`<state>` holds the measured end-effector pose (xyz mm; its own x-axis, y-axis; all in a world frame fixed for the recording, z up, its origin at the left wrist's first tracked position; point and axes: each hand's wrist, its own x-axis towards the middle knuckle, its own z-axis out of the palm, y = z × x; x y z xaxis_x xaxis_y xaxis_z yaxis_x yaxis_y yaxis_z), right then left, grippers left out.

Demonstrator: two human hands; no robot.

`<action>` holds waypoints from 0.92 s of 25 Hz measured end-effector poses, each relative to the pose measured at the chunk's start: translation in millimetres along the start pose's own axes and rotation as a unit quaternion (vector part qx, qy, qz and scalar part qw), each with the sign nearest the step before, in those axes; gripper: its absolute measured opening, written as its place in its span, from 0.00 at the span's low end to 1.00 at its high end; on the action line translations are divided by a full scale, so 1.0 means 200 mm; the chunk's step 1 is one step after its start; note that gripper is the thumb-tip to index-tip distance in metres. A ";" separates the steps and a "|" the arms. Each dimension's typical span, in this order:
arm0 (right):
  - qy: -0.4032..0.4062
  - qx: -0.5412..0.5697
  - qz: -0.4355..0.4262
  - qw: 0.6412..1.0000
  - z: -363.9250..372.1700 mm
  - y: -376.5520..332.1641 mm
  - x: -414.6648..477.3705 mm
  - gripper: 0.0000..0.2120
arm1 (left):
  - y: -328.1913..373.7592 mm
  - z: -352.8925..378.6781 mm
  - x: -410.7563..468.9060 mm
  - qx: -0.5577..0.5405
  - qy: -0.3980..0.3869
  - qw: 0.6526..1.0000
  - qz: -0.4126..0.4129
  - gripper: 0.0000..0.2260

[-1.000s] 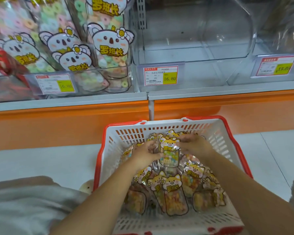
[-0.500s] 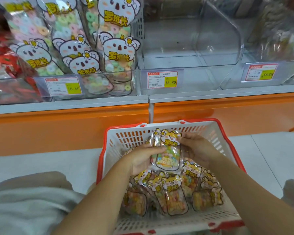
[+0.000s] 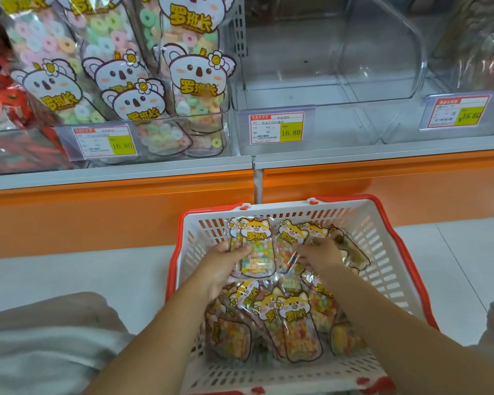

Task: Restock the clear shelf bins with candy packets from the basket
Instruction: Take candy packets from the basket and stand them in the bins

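A white basket with a red rim (image 3: pixel 382 232) stands on the floor below the shelf, full of several clear candy packets with a yellow fox label. My left hand (image 3: pixel 221 266) grips a small stack of these packets (image 3: pixel 257 252), raised at the basket's far side. My right hand (image 3: pixel 320 252) reaches onto other packets (image 3: pixel 290 240) beside that stack, fingers curled on their film. More packets (image 3: pixel 297 323) lie loose lower in the basket. Above, an empty clear shelf bin (image 3: pixel 325 67) sits behind a 16.80 price tag (image 3: pixel 277 128).
The bin to the left (image 3: pixel 154 132) is packed with koala-labelled ring candy packets. Another clear bin at the right (image 3: pixel 468 52) holds some stock. An orange shelf base (image 3: pixel 97 212) runs behind the basket. Pale floor tiles surround it; my knees show at both lower corners.
Both hands lifted a stack of packets from the pile toward the basket's far side. My right hand then shifted right onto neighbouring packets. The view moved closer to the shelf.
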<state>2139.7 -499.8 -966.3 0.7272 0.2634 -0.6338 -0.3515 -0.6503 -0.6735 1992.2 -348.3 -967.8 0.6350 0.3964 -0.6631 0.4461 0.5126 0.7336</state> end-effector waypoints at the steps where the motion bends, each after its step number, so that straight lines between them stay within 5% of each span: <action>1: 0.007 -0.004 -0.004 1.000 0.02 0.00 0.00 0.11 | -0.01 0.00 0.00 -0.005 -0.003 1.000 0.001 0.15; 5: 0.001 -0.044 -0.045 0.998 0.01 0.00 -0.03 0.12 | -0.01 -0.01 0.00 -0.009 -0.015 1.000 0.010 0.52; 7: 0.026 -0.010 -0.120 0.992 -0.07 -0.05 -0.07 0.07 | 0.00 -0.01 -0.01 -0.008 -0.008 1.000 0.015 0.48; 9: 0.090 0.045 -0.164 0.981 -0.16 -0.08 -0.09 0.06 | 0.03 0.02 -0.05 -0.005 -0.013 1.000 0.013 0.26; 11: 0.070 0.161 -0.141 0.974 -0.25 -0.12 -0.13 0.05 | 0.03 0.04 -0.06 -0.007 -0.023 1.000 0.016 0.14; 15: -0.143 0.226 -0.048 0.962 -0.18 -0.09 -0.22 0.02 | 0.07 0.12 -0.12 -0.047 -0.062 0.997 0.004 0.26; 17: -0.153 0.200 -0.052 0.966 -0.11 -0.06 -0.28 0.12 | 0.07 0.15 -0.13 -0.049 -0.084 0.995 -0.007 0.32; 19: -0.156 0.201 -0.077 0.964 -0.08 -0.06 -0.33 0.26 | 0.10 0.18 -0.17 -0.059 -0.089 0.994 -0.007 0.26; 23: -0.112 0.207 -0.112 0.966 -0.10 -0.09 -0.36 0.16 | 0.14 0.20 -0.24 -0.005 -0.120 0.992 0.031 0.45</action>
<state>2105.2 -520.6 -901.6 0.6828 0.5415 -0.4905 -0.4399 -0.2314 -0.8677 1999.9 -383.5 -910.3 0.7931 0.2354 -0.5618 0.3960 0.5014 0.7692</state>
